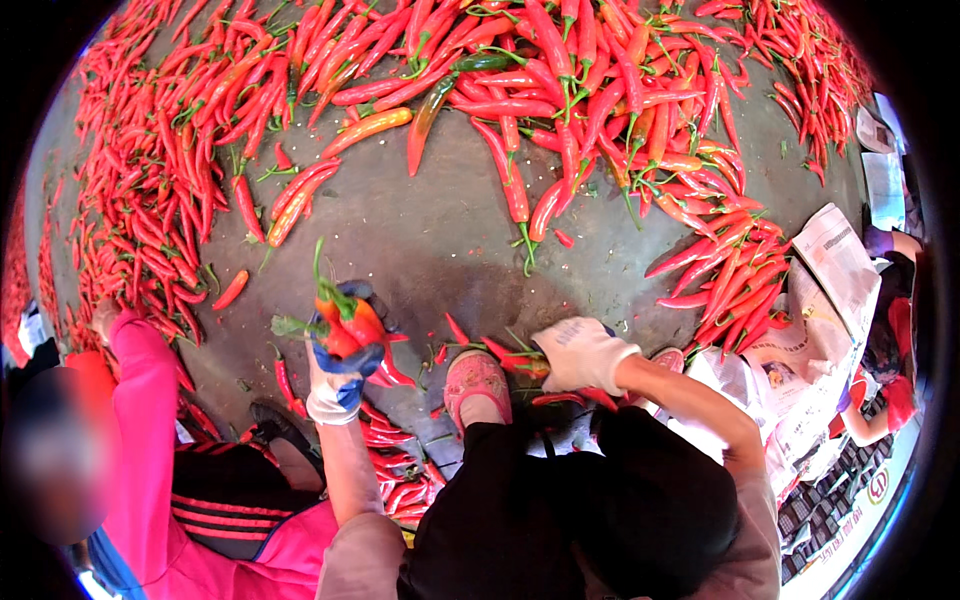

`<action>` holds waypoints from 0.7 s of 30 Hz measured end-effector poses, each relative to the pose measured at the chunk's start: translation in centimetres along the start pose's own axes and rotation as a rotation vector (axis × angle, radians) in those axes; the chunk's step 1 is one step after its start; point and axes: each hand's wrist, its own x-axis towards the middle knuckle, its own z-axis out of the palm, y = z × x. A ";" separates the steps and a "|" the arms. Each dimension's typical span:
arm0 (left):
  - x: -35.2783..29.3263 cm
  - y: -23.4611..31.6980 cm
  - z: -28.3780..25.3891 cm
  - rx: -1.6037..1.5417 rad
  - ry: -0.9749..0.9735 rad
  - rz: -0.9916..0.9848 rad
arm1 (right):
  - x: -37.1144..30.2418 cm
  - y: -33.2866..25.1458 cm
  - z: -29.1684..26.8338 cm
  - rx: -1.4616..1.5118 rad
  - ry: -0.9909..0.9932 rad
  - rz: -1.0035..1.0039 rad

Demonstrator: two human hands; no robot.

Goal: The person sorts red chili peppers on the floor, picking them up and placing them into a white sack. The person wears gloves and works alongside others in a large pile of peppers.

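Observation:
My left hand (343, 378), in a white and blue glove, is closed around a bunch of red chili peppers (350, 325). Their green stems poke up past the fingers. My right hand (585, 354), in a white glove, reaches low in front of my feet. Its fingers are closed on red chili peppers (512, 358) at the floor, between my two pink shoes (475, 380); the fingertips are partly hidden. Beneath and beside my left forearm lie more loose red chili peppers (405, 495).
Wide heaps of red chili peppers (560, 60) cover the grey floor (420, 220) ahead and to the left. A smaller pile (735, 285) lies at right, beside newspaper sheets (835, 270). A person in a pink sleeve (140, 400) sits close at left; another person's arm (865, 425) shows far right.

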 end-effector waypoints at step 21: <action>-0.3 -7.2 11.6 -0.474 -0.015 -0.443 | 1.3 2.1 -8.6 0.112 0.520 0.325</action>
